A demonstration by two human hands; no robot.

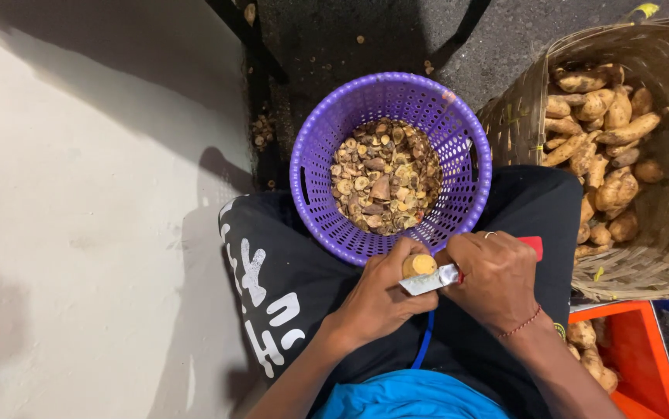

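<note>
Head view: left hand [381, 299] clamped on sweet potato [419, 265], cut end toward purple basket [311, 155]; right hand [493, 279] gripping knife [429, 281] across it.

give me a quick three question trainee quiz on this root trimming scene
1. True or false: the left hand holds the knife.
2. The purple basket holds: A whole roots, B cut-off pieces, C water?
3. Which container of roots stands at the person's right, beyond the knee?

Key: 1 false, the right hand holds it, the left grips the root. 2 B. 3 the woven basket.
</note>
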